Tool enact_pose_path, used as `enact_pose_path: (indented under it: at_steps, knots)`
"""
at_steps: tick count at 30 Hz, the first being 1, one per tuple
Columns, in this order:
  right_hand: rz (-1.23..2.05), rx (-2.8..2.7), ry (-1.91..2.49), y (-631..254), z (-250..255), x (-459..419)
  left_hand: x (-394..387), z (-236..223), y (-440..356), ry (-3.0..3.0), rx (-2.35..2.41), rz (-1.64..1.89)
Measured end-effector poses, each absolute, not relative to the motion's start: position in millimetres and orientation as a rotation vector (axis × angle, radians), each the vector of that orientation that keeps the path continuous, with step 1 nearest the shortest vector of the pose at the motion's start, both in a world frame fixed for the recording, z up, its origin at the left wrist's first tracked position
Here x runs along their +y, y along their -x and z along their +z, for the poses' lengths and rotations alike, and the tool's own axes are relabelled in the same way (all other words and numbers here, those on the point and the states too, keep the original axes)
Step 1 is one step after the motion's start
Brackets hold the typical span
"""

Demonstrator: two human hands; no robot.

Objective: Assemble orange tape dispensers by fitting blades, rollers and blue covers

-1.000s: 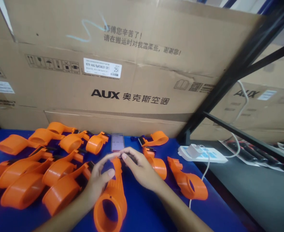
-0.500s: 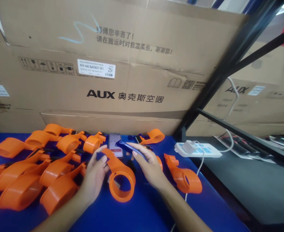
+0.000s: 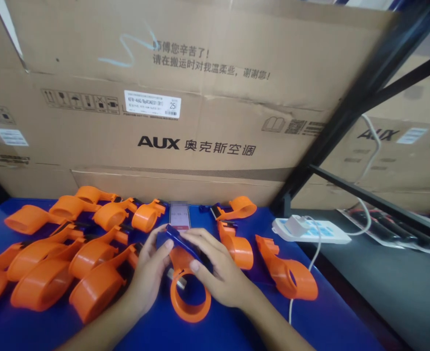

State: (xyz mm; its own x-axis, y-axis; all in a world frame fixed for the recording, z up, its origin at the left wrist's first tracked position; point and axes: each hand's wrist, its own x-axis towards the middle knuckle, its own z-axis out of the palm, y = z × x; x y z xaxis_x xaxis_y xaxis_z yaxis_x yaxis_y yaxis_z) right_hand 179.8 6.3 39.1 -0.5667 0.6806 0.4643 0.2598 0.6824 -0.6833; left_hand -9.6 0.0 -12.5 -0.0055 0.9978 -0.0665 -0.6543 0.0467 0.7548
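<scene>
An orange tape dispenser body (image 3: 190, 314), with its ring toward me, is between my hands above the blue table. My left hand (image 3: 149, 270) is closed on the body's far end, thumb on top. My right hand (image 3: 220, 270) is closed round a dark blue handle piece (image 3: 181, 240), which lies across the top of the orange body. Whether the two parts are joined is hidden by my fingers. Just left of the ring, a small shiny metal piece (image 3: 177, 279) lies on the table.
Several orange dispensers (image 3: 96, 292) cover the table's left side, with more on the right (image 3: 291, 278). A phone (image 3: 179, 217) lies behind my hands. A white power strip (image 3: 310, 231) with a cable, a black rack post (image 3: 321, 131) and a large carton (image 3: 200, 112) stand beyond.
My right hand has moved left and down, bringing the blue handle piece over the orange body. The body's ring has come slightly nearer to me. The camera view has shifted a little.
</scene>
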Motion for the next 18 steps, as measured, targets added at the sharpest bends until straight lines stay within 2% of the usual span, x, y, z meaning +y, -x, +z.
enact_pose_path:
  at_steps: [18]
  knots:
    - [0.531,-2.025,0.818,-180.6,33.7,12.9,3.3,-5.3,13.8,-0.656,0.744,1.538]
